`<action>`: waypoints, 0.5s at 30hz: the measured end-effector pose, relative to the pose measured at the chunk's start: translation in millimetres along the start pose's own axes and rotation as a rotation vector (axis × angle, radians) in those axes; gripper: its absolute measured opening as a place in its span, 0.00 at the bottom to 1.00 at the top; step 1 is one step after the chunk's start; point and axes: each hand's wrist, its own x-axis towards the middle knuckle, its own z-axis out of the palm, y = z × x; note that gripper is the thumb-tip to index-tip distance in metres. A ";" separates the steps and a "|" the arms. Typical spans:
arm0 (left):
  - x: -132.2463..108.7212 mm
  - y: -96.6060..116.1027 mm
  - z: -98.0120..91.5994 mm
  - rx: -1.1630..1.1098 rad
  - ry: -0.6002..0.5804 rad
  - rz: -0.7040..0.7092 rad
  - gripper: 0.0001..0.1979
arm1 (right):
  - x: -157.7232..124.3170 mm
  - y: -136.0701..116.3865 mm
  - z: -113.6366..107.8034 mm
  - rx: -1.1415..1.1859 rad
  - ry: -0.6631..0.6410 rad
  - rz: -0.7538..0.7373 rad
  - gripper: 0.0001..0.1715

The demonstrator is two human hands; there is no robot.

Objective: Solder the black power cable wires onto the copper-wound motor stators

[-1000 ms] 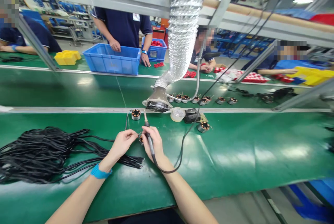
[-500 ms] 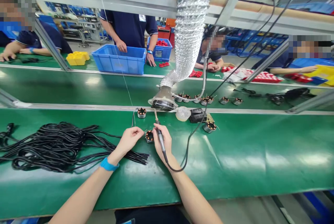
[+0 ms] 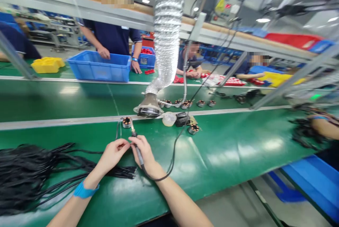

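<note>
My right hand (image 3: 144,154) is wrapped round a soldering iron (image 3: 137,149) whose tip points up and away; its black cord (image 3: 172,156) loops off to the right. My left hand (image 3: 112,154), with a blue wrist strap (image 3: 84,190), is pinched closed just left of the right hand, on something I cannot make out. Both hands meet over the green bench (image 3: 225,149). A small copper-wound stator (image 3: 126,122) with a black lead sits just beyond the iron's tip.
A heap of black cables (image 3: 31,174) lies at my left. A silver fume duct (image 3: 165,43) hangs down to a hood (image 3: 148,108). Several more stators (image 3: 185,104) line the conveyor. Another stator (image 3: 193,128) sits right. People work opposite by a blue bin (image 3: 99,66).
The view has swung to the right and tilted. My hands have come closer together, and the stator seen between them half a second ago is now hidden.
</note>
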 end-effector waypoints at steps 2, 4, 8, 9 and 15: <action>0.3 -1.4 -1.8 0.028 -0.033 0.001 0.20 | -2.1 3.1 0.9 -0.061 -0.014 -0.016 0.26; 0.2 -1.2 -3.7 0.043 -0.077 -0.023 0.22 | -4.4 6.0 0.5 -0.120 -0.026 -0.019 0.25; -1.5 2.5 -5.5 0.020 -0.149 -0.104 0.28 | -9.1 6.8 -2.4 -0.211 -0.041 -0.013 0.26; -1.6 2.7 -5.2 0.005 -0.160 -0.115 0.29 | -10.1 5.6 -3.3 -0.227 -0.047 -0.009 0.26; 1.8 -7.6 -2.2 -0.008 -0.155 -0.162 0.30 | -10.9 -4.0 -6.8 -0.272 -0.068 0.042 0.21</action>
